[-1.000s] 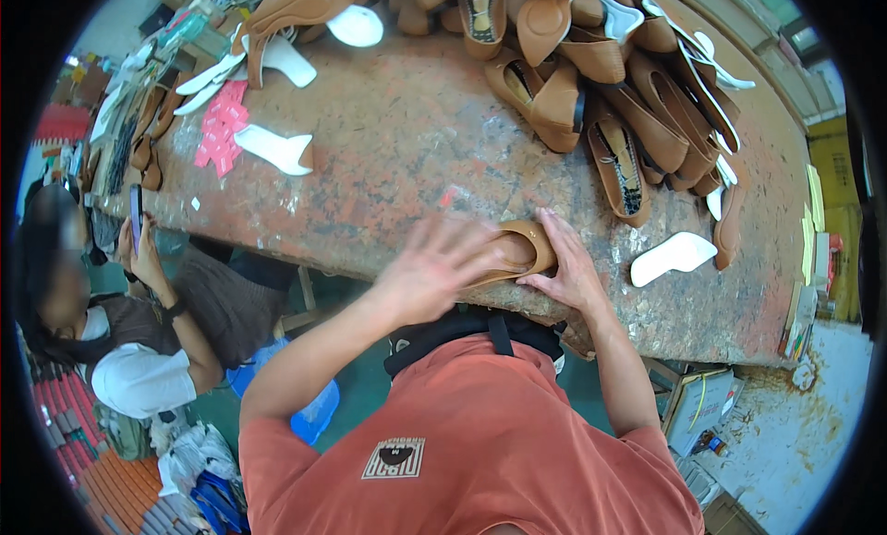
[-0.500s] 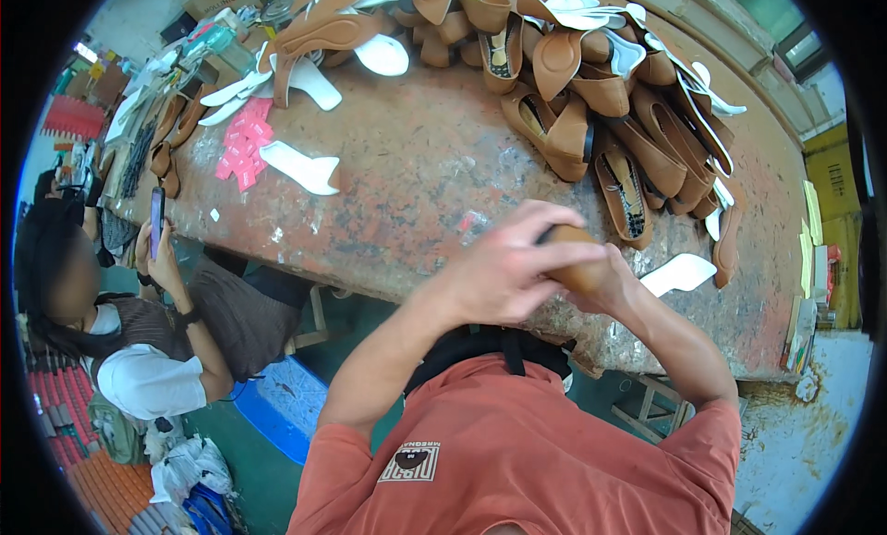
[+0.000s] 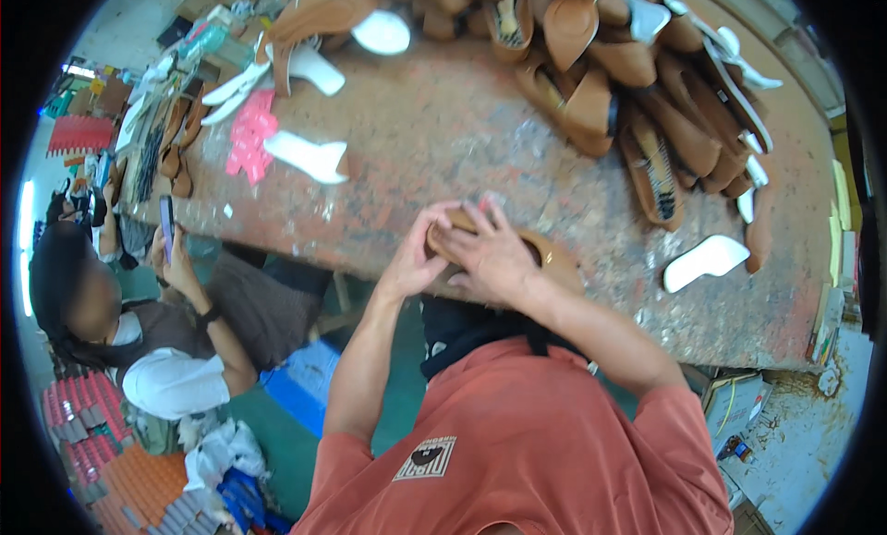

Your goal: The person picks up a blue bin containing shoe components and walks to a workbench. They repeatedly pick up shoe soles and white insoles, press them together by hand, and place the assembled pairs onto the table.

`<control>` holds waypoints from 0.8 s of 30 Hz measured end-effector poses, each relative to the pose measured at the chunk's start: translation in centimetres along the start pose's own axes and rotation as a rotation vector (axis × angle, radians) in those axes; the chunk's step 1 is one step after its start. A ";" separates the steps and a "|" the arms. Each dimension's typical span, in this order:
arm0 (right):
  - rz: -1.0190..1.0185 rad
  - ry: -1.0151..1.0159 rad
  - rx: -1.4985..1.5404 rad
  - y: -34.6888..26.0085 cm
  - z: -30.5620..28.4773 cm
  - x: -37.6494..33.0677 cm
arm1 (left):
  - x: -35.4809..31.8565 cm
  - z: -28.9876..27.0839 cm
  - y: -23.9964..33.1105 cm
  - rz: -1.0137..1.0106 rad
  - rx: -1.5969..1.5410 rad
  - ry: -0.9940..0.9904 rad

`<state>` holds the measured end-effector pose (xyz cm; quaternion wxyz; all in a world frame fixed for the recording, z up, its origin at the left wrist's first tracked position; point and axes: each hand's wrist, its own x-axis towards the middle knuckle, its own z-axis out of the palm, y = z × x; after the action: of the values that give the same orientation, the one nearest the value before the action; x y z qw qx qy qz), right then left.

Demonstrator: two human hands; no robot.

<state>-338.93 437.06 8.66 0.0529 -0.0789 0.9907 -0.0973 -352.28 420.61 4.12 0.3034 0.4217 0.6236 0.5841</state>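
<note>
A brown slip-on shoe (image 3: 558, 256) lies across the near edge of the workbench, its rounded toe pointing right. My left hand (image 3: 416, 261) is closed around its heel end at the left. Over the shoe's opening reaches my right hand (image 3: 499, 263), its fingers bent across the heel end and touching the shoe. Both hands cover much of the opening, so the inside is mostly hidden. To the right of them lies a white insole (image 3: 707, 262).
Brown shoes (image 3: 688, 119) and insoles are heaped at the far right of the worn workbench (image 3: 443, 147). Pink labels (image 3: 251, 138) and another white insole (image 3: 309, 156) lie left. A seated person (image 3: 176, 378) holds a phone (image 3: 166, 225) beside a blue stool (image 3: 303, 384).
The shoe has moved left and lower, and turned so its toe points right. My left hand shifted to its heel end; my right hand now lies over the opening. The view shifted slightly.
</note>
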 end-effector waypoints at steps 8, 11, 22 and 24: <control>0.110 0.046 0.356 5.7 -5.6 -10.3 | 0.4 -1.5 2.4 0.236 0.519 0.132; 0.224 0.505 0.560 9.4 -9.7 -8.4 | 0.3 -11.0 4.4 0.317 0.706 0.602; 0.338 0.890 0.276 18.2 -15.3 19.8 | 14.4 -30.9 5.3 0.087 1.127 1.139; 0.368 0.921 -0.311 19.5 -18.3 25.4 | 19.6 -22.4 5.0 0.009 0.987 0.880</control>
<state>-368.92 455.11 20.30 -0.3847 0.1406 0.9115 0.0373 -379.96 427.11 14.23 -0.2112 0.2359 0.8820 0.3490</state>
